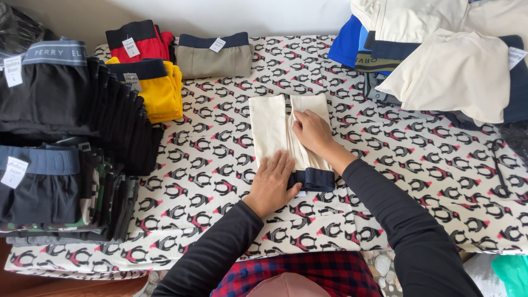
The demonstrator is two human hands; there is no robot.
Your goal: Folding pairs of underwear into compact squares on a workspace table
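We press our left hand [272, 181] flat on the cream cotton boxer shorts with navy waistband [289, 137] mid-table [396, 165]; our right hand [311, 132] — fingers open — smooths its fold.

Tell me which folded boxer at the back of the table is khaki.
The khaki boxer with a navy waistband, rightmost of the three at the back. The red boxer and yellow boxer lie to its left.
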